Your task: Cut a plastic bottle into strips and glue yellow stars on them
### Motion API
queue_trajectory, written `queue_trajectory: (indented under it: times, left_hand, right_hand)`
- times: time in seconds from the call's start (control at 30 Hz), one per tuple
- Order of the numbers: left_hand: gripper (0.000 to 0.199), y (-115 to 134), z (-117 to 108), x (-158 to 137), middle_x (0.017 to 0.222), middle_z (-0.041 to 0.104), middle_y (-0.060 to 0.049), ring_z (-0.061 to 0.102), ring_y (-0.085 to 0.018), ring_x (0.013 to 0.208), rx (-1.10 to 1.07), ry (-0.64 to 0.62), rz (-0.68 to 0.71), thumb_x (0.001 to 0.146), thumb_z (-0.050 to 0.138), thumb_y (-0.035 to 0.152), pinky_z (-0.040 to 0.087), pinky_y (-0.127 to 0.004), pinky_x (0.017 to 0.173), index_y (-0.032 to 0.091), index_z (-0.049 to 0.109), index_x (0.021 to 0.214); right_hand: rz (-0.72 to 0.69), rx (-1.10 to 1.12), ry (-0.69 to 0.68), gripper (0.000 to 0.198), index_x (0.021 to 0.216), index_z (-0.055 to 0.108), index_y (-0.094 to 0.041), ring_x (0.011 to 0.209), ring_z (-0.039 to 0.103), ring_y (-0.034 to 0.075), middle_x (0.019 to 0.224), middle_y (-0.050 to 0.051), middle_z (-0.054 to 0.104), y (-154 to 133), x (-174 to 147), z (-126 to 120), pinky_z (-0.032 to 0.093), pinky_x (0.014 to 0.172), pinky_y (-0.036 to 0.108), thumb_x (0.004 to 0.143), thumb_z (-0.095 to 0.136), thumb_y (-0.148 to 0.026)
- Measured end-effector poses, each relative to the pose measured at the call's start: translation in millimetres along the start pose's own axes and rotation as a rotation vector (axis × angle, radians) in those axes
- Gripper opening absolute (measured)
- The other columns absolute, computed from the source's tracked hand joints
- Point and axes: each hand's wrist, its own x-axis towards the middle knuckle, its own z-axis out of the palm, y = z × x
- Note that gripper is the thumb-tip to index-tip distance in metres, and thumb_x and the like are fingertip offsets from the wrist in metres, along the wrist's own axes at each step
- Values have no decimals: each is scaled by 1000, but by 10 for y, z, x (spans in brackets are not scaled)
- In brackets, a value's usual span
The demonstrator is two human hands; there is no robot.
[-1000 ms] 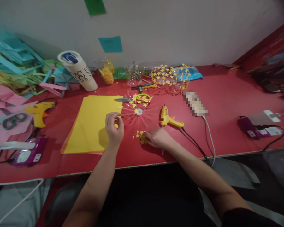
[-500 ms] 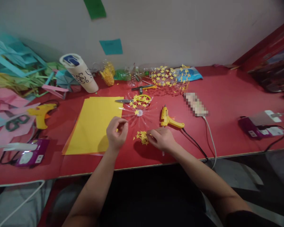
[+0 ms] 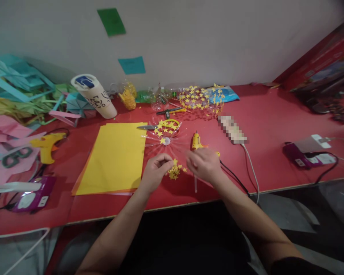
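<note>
My left hand [image 3: 157, 172] is closed in a pinch, with a small yellow paper star [image 3: 174, 162] at its fingertips. Just beyond them lies a little pile of yellow stars [image 3: 175, 174] on the red table. My right hand [image 3: 204, 164], fingers curled and blurred by motion, is over the handle of a yellow glue gun [image 3: 196, 140] and covers most of it. Behind the hands sits a clear plastic piece cut into spread strips [image 3: 166, 141], some of it dotted with stars. Yellow-handled scissors [image 3: 146, 127] lie partly under it.
Yellow paper sheets [image 3: 111, 160] are stacked on the left. A white tumbler [image 3: 101, 103], star-covered clear plastic [image 3: 193, 97] and a cutter [image 3: 174, 110] are at the back. A phone [image 3: 232, 130] trails its cable on the right. Purple power strips [image 3: 38, 194] sit at both sides.
My left hand has moved right to the star pile and now pinches a star. My right hand has lifted off the pile and shifted right over the glue gun's handle. The view has tilted slightly upward.
</note>
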Motion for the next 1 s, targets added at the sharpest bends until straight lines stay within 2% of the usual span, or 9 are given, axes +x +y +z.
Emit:
queue_trajectory:
  times: [0.1,0.17,0.27,0.37,0.57,0.67,0.77,0.87,1.0]
  left_hand:
    - [16,18,-29,3,54,46,5,37,-8,47,91,82,94,74,59,26,35,-21,46,20,53,61]
    - [15,14,-30,8,55,48,4,39,-8,48,145,128,125,75,58,26,36,-21,47,20,54,62]
    - [14,3,2,16,56,49,4,42,-9,50,196,154,140,75,57,25,37,-20,47,19,55,63]
    - [13,12,40,17,55,48,3,42,-9,51,198,158,136,75,56,26,37,-20,47,19,55,63]
    - [12,56,36,19,60,51,4,43,-7,51,180,186,112,75,57,29,38,-19,49,18,57,69]
    - [12,67,43,36,61,51,4,43,-7,51,167,216,114,74,59,30,38,-19,49,18,58,71]
    - [12,70,60,54,62,52,4,45,-8,52,152,243,139,73,60,30,38,-19,49,18,59,73]
    - [13,67,66,58,64,55,3,47,-8,54,149,258,154,76,59,31,40,-20,50,18,60,75]
    - [14,66,63,42,64,55,2,46,-8,53,144,282,149,79,59,31,38,-19,49,18,61,76]
  right_hand:
    - [378,-136,-307,33,109,63,-11,87,55,25,101,15,67,231,-60,19,38,70,33,78,56,-17]
    - [496,-204,-508,36,108,64,-10,93,56,29,109,19,65,344,-103,46,39,71,36,74,57,-15]
    - [564,-211,-598,31,103,65,-9,92,58,30,107,20,64,411,-153,124,40,69,36,74,54,-14]
    - [633,-109,-508,29,97,65,-9,84,59,26,102,19,64,436,-185,196,41,67,33,71,53,-12]
    - [776,351,-27,19,86,61,-17,74,57,21,84,7,63,386,-162,-7,44,65,31,69,58,-25]
    - [853,709,-10,20,82,61,-20,66,55,16,75,1,62,161,-88,-257,43,59,29,77,62,-40]
    - [746,923,-44,23,82,65,-21,62,54,14,80,3,62,-97,-33,-443,43,54,27,79,64,-44]
    - [639,1011,-58,25,78,65,-21,60,53,13,73,2,59,-248,-23,-502,42,48,26,81,62,-46]
    - [632,1019,-55,28,71,60,-21,54,49,11,64,0,53,-283,-33,-466,38,42,23,82,63,-46]
